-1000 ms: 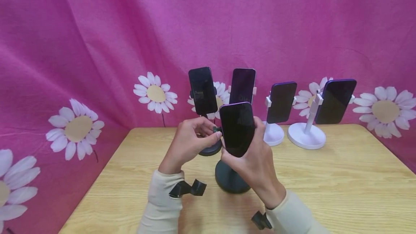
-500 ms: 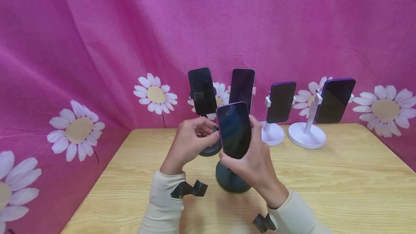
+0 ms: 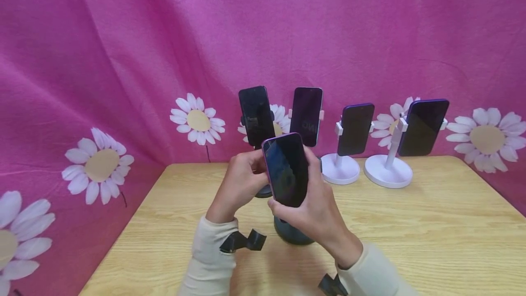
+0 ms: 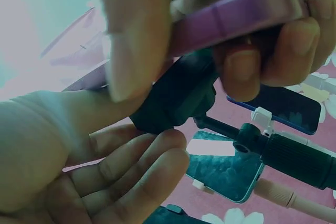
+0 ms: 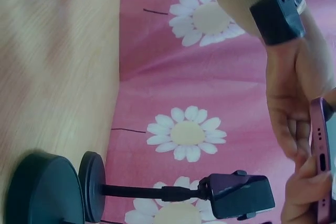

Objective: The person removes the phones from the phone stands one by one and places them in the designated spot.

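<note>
My right hand (image 3: 318,204) grips a smartphone (image 3: 286,168) with a pinkish-purple edge, thumb at its lower left corner and a finger up its right side. Its screen faces me, tilted. Behind and below it stands a black phone stand, whose round base (image 3: 293,232) shows under the right hand. In the left wrist view, the stand's dark clamp (image 4: 181,95) sits close behind the phone. My left hand (image 3: 240,184) pinches the clamp's side, its fingers touching it in the left wrist view (image 4: 139,174); the phone hides those fingertips in the head view.
Behind stand a black phone stand with a phone (image 3: 256,115), one with pink clamp arms and a phone (image 3: 306,113), and two white stands with phones (image 3: 355,129) (image 3: 424,127). A pink flowered cloth (image 3: 263,35) hangs behind the wooden table (image 3: 411,232).
My right hand has carried the phone left and slightly down, leaning it further left. It now covers the left fingertips and the dark clamp piece seen earlier between them. The left hand has barely moved.
</note>
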`<action>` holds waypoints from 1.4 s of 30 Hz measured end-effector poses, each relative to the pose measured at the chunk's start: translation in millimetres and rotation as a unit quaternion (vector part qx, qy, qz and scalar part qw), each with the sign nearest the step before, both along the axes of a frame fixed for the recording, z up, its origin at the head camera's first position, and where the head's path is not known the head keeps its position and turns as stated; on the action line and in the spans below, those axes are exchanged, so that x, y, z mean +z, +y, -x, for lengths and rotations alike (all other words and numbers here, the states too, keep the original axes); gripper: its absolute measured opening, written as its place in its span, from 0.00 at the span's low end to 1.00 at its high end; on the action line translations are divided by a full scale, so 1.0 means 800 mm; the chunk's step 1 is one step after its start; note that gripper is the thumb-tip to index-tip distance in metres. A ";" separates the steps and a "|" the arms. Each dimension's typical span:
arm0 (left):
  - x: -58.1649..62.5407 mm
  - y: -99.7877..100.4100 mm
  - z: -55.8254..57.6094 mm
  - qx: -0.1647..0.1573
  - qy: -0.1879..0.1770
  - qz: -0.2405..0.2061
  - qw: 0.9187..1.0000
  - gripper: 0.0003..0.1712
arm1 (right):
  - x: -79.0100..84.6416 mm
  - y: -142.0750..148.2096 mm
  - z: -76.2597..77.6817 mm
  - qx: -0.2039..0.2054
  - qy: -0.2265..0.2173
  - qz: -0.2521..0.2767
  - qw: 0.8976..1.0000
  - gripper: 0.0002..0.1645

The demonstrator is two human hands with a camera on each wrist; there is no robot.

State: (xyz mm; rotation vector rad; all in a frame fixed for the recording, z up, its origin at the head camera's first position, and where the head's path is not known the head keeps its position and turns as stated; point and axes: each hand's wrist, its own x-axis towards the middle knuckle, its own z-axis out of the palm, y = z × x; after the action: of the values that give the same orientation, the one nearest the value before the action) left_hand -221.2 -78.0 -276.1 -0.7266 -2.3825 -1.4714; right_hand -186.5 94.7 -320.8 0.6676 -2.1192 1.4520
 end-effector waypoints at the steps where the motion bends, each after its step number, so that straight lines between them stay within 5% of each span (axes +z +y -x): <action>1: -0.001 0.001 0.000 0.002 -0.002 -0.004 1.000 0.16 | 0.000 -0.001 -0.001 -0.001 0.000 0.000 1.000 0.67; 13: 0.004 -0.001 0.007 0.049 0.066 0.023 0.996 0.14 | 0.012 0.003 -0.009 -0.057 0.010 -0.005 0.998 0.69; 27: 0.014 -0.037 0.001 0.104 0.005 0.056 0.993 0.18 | 0.020 0.023 -0.012 -0.130 0.032 -0.035 0.990 0.68; 42: 0.018 -0.082 -0.006 0.124 -0.073 0.084 0.986 0.20 | -0.013 0.096 -0.014 -0.220 -0.047 -0.068 0.972 0.65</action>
State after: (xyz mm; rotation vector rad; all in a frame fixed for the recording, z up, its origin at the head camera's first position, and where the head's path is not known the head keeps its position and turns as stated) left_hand -216.3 -143.3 -261.9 -0.3483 -2.6193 -1.2725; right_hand -174.9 171.2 -331.2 0.1540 -2.2687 1.1201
